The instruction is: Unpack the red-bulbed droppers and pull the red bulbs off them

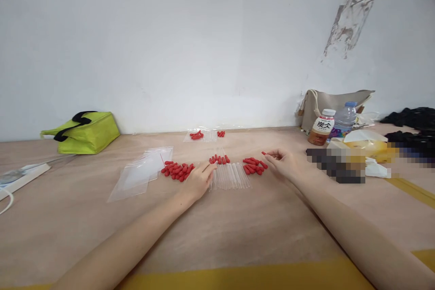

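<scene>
Several clear thin tubes (231, 176) lie side by side in a row on the brown table. A line of red plug-like pieces (222, 159) sits at their far ends. My left hand (200, 179) rests at the left end of this row, its fingers bent and close together; what they hold, if anything, is hidden. On its left is a larger heap of red pieces (176, 171). My right hand (280, 161) is raised slightly at the right, thumb and finger pinching one small red piece (264, 153). Just below it is a smaller heap of red pieces (253, 167).
Flat clear plastic bags (142, 174) lie at left. Further back, more red pieces (197, 135) rest on clear plastic. A lime-green bag (90, 133) and power strip (25, 176) stand left; a brown-drink bottle (322, 128), water bottle (346, 118) and beige bag (309, 104) right.
</scene>
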A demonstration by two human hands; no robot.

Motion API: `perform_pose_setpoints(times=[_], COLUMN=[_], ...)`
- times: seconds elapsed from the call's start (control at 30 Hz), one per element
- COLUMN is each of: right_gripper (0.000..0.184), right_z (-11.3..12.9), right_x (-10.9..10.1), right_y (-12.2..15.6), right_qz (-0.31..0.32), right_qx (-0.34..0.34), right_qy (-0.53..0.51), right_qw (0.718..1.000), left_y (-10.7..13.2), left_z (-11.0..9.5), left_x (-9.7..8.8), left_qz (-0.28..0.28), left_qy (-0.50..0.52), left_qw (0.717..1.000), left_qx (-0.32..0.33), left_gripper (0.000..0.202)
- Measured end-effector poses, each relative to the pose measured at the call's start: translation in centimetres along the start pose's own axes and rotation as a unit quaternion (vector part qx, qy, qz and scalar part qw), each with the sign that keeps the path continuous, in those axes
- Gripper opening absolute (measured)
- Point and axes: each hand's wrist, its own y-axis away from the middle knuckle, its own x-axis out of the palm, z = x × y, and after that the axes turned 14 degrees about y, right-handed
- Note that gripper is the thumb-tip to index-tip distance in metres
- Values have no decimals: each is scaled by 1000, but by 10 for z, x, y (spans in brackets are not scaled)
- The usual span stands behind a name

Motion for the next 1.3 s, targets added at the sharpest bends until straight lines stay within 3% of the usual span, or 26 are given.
perform_pose_setpoints(times=[0.13, 0.53, 0.73, 0.83, 0.93, 1.03, 1.17, 1.23, 1.3], right_gripper=[31, 29, 29, 28, 27, 25, 20, 21, 20], right_z=[-5, -10, -15, -13, 1, 31, 81, 101, 114], right_x=[5, 7, 8, 7, 3, 1, 14, 28, 46], right_y=[3, 3, 2, 4, 10, 19, 22, 17, 8], right_qz=[56, 63, 40, 24, -17, -41, 24, 94, 118], right_qx=[-11, -29, -23, -20, -32, -73, -119, -90, -63], right_qy=[14, 110, 110, 117, 158, 213, 307, 357, 367], right_qw=[998, 991, 993, 993, 987, 973, 944, 925, 921], left_y=[-3, -1, 1, 2, 6, 15, 30, 35, 36], left_z=[-6, -22, -21, -19, -14, -7, 2, 5, 7], left_x=[9, 6, 10, 10, 2, -14, -28, -29, -28], left_qz=[52, 90, 83, 44, 0, 17, 19, -5, -15], left_qy=[-15, 27, 44, 46, 23, -11, -16, -11, -8], left_qw=[998, 995, 995, 997, 999, 1000, 999, 999, 999], left_qx=[-13, -38, -43, -38, -36, -22, -20, -39, -49], left_gripper=[19, 13, 15, 16, 18, 17, 17, 17, 16])
